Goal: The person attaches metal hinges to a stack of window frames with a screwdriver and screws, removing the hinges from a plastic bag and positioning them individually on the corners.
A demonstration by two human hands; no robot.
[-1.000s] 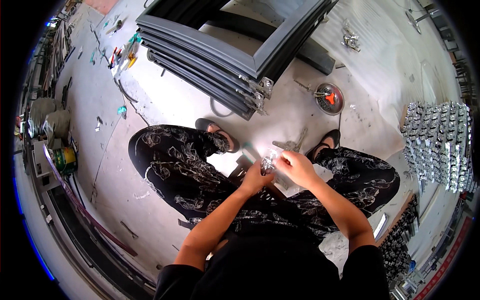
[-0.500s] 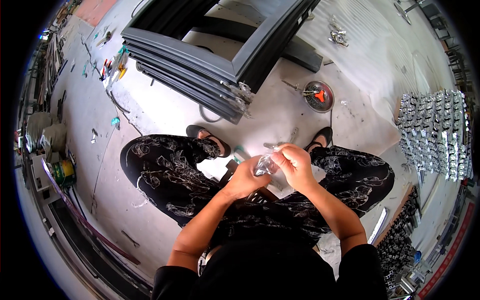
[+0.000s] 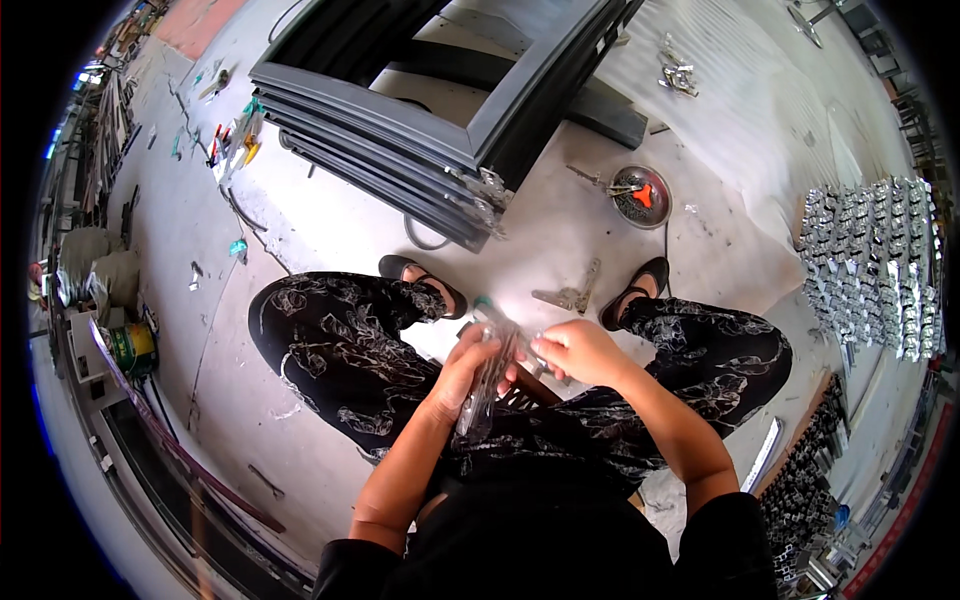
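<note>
My left hand (image 3: 466, 372) is closed around a clear plastic bag (image 3: 486, 392) in front of my lap. Long pieces show faintly through the film, but their kind is unclear. Just right of the bag is my right hand (image 3: 582, 352), its fingers curled in a pinch. Whatever sits between those fingertips, if anything, is too small to make out. Beyond my hands, an L-shaped metal bracket (image 3: 572, 297) lies on the floor between my feet.
A stack of dark grey frames (image 3: 400, 120) stands ahead, with clear-wrapped pieces (image 3: 490, 190) at its near corner. Right of it are a metal bowl (image 3: 664, 208) of small dark parts and an orange piece (image 3: 643, 194). Rows of shiny metal parts (image 3: 868, 265) stand at far right.
The plastic bag, bunched between both hands before, now hangs lengthwise from my left hand toward my lap. My right hand has moved slightly nearer me, uncovering the bracket on the floor.
</note>
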